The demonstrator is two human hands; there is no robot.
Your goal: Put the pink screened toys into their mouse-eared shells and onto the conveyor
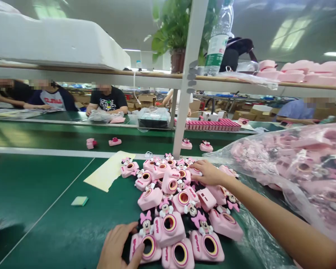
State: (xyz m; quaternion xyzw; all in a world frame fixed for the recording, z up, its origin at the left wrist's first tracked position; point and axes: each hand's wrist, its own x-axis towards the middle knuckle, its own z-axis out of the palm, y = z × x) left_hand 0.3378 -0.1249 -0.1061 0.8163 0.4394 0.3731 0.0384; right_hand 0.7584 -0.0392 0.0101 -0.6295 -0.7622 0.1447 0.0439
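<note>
A heap of pink toy-camera cases [172,203] with cartoon mouse figures lies on the green table [44,194] in front of me. My left hand [117,246] rests at the near left of the heap, fingers curled against a pink case [149,248] with a mouse figure. My right hand [208,172] reaches across to the far right of the heap, fingers bent down onto the cases there. What its fingers hold is hidden.
A large clear bag of pink cases [296,168] lies at the right. A white post [186,93] rises behind the heap, under a shelf with a bottle [218,41] and a plant. A yellow sheet [109,170] and green pad [80,201] lie left. Several people sit across the conveyor.
</note>
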